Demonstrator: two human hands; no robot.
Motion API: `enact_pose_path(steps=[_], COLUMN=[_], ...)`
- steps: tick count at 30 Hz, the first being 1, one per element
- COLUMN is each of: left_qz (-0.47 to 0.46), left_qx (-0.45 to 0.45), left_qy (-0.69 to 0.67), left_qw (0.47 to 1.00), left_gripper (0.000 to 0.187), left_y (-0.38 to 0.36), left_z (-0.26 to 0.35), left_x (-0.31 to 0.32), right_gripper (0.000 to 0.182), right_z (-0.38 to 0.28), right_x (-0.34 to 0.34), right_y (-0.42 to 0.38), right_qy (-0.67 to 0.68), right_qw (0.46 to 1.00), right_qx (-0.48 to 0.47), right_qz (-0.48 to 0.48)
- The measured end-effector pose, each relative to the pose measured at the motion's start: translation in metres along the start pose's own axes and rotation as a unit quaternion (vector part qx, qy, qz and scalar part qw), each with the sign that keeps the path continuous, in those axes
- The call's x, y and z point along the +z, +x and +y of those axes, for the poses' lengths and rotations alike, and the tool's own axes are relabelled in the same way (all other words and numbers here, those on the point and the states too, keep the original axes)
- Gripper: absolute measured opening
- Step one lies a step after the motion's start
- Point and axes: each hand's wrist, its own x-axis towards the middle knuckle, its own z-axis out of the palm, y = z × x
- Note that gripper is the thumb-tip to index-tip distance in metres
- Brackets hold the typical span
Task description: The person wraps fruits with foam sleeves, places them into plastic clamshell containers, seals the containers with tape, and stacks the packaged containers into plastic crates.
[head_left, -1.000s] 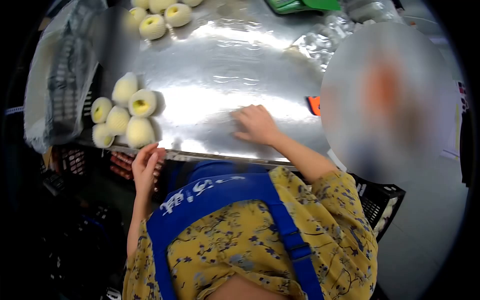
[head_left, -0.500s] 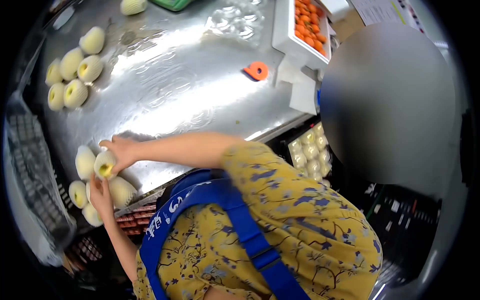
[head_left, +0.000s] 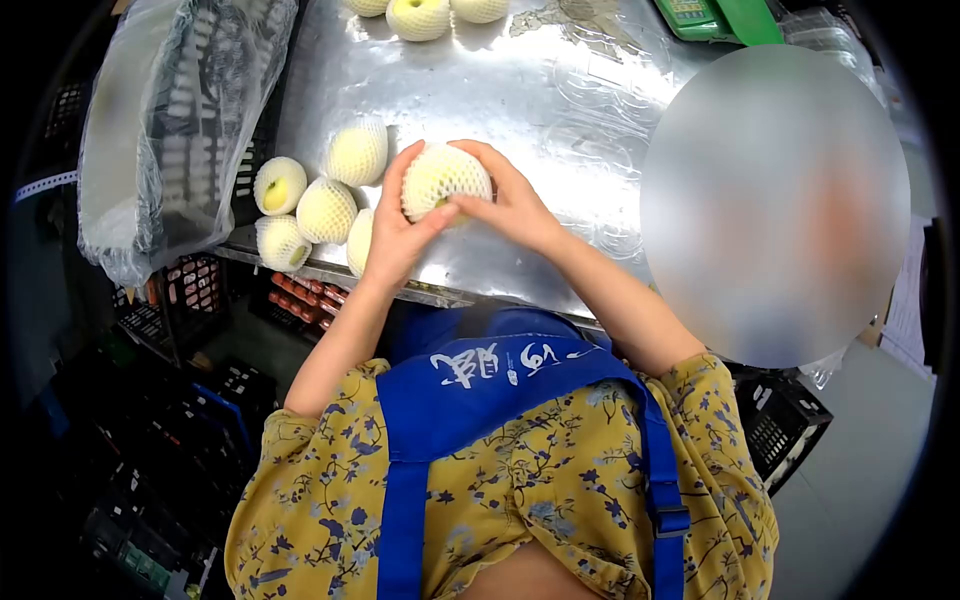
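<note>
Between my hands is a round, pale yellow fruit in a white foam net (head_left: pixel 446 178), held above the metal table (head_left: pixel 455 260). My left hand (head_left: pixel 398 235) wraps its left side, thumb across the front. On the other side, my right hand (head_left: pixel 512 205) curls its fingers over the top right, with the thumb near the lower edge. To the left lie several more netted fruits (head_left: pixel 327 210). One of these (head_left: pixel 360 240) is partly hidden behind my left wrist. Whether the fruit is an apple or a pear cannot be made out.
More netted fruits (head_left: pixel 418 16) sit at the table's far edge. A green device with a keypad (head_left: pixel 690 14) stands at the far right. Along the left side is a crate covered in clear plastic (head_left: pixel 185 130). Red packages (head_left: pixel 305 300) lie below the table edge.
The view has turned, shifting the table across the picture. My hands have come away from the left-hand cluster and now hold one netted fruit together, to the right of the others.
</note>
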Motion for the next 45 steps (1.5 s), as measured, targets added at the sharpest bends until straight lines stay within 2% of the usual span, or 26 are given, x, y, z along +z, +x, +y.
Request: enact_pose_path(steps=[2,5,9,11,15,17,18,19,21,23,24,25,27,28,29,31,32,35,36,37,38,39,41,43,44,45], left_qz=[0.004,0.055,0.015,0.033,0.074,0.042,0.021,0.0,-0.048,-0.076,-0.111,-0.127,-0.157,-0.131,-0.142,-0.157,-0.153,-0.053,-0.039,-0.025,-0.013,-0.048,-0.114,-0.12,-0.115,-0.111], left_qx=[-0.032,-0.017,-0.037,-0.055,-0.048,0.017,0.057,0.096,0.111,0.157,0.157,0.149,0.13,0.002,-0.079,-0.24,-0.202,-0.1,-0.045,0.01,0.062,0.131,0.266,0.24,0.223,0.206], left_qy=[-0.074,-0.073,-0.082,-0.103,-0.101,0.027,0.082,0.136,0.207,0.25,0.23,0.219,0.196,-0.004,-0.09,-0.259,-0.258,-0.277,-0.223,-0.167,-0.109,0.0,0.216,0.281,0.295,0.31], left_qw=[0.997,0.996,0.996,0.993,0.991,0.999,0.995,0.986,0.971,0.953,0.954,0.956,0.959,0.991,0.983,0.922,0.932,0.954,0.973,0.986,0.992,0.99,0.932,0.921,0.922,0.922], left_gripper=[0.075,0.078,0.073,0.073,0.071,0.075,0.077,0.08,0.087,0.089,0.093,0.094,0.096,0.093,0.091,0.087,0.081,0.077,0.077,0.078,0.078,0.081,0.087,0.094,0.094,0.094], left_y=[-0.005,-0.012,-0.013,-0.014,-0.018,-0.02,-0.021,-0.022,-0.019,-0.01,-0.005,-0.001,0.003,0.003,0.007,0.016,0.018,0.021,0.018,0.015,0.014,0.014,0.015,0.01,0.01,0.009], left_z=[0.002,-0.007,0.0,0.0,0.005,-0.001,-0.005,-0.007,-0.006,-0.004,-0.007,-0.005,0.0,-0.005,-0.004,0.0,-0.002,-0.009,-0.011,-0.013,-0.016,-0.019,-0.025,-0.015,-0.013,-0.011], left_x=[0.017,0.035,0.043,0.045,0.057,0.061,0.064,0.067,0.076,0.089,0.091,0.093,0.095,0.1,0.103,0.107,0.108,0.114,0.116,0.118,0.117,0.117,0.114,0.105,0.096,0.087], right_gripper=[0.056,0.056,0.059,0.062,0.071,0.074,0.074,0.074,0.074,0.076,0.077,0.078,0.079,0.085,0.083,0.079,0.082,0.083,0.079,0.077,0.076,0.074,0.071,0.07,0.069,0.069], right_z=[-0.004,-0.013,-0.018,-0.015,-0.032,-0.039,-0.036,-0.032,-0.026,-0.029,-0.031,-0.032,-0.037,-0.045,-0.05,-0.058,-0.064,-0.048,-0.035,-0.035,-0.035,-0.035,-0.035,-0.02,-0.009,-0.008], right_x=[-0.002,-0.001,-0.005,-0.01,-0.029,-0.041,-0.046,-0.047,-0.05,-0.057,-0.063,-0.072,-0.097,-0.106,-0.108,-0.107,-0.104,-0.091,-0.088,-0.085,-0.079,-0.073,-0.071,-0.088,-0.099,-0.108], right_y=[-0.016,-0.03,-0.041,-0.045,-0.059,-0.065,-0.066,-0.069,-0.072,-0.074,-0.075,-0.074,-0.071,-0.07,-0.067,-0.065,-0.065,-0.072,-0.077,-0.077,-0.078,-0.081,-0.077,-0.069,-0.063,-0.056], right_qy=[-0.208,-0.24,-0.238,-0.238,0.018,0.2,0.205,0.198,0.182,0.207,0.22,0.165,0.055,-0.052,-0.098,-0.184,-0.2,-0.062,0.101,0.262,0.416,0.557,0.502,0.442,0.357,0.139], right_qw=[0.974,0.961,0.961,0.963,0.996,0.96,0.952,0.96,0.973,0.965,0.961,0.977,0.995,0.997,0.995,0.979,0.976,0.971,0.958,0.935,0.881,0.795,0.838,0.872,0.903,0.963], right_qx=[-0.071,-0.081,-0.07,-0.071,0.087,0.195,0.225,0.196,0.138,0.143,0.144,0.112,0.053,0.04,0.005,-0.063,-0.073,0.022,0.051,0.11,0.166,0.217,0.182,0.169,0.162,0.132], right_qz=[0.058,0.108,0.119,0.108,0.023,0.014,0.028,0.03,0.033,0.07,0.088,0.08,0.062,0.038,0.007,-0.056,-0.033,0.232,0.262,0.211,0.156,0.098,0.114,0.124,0.178,0.188])
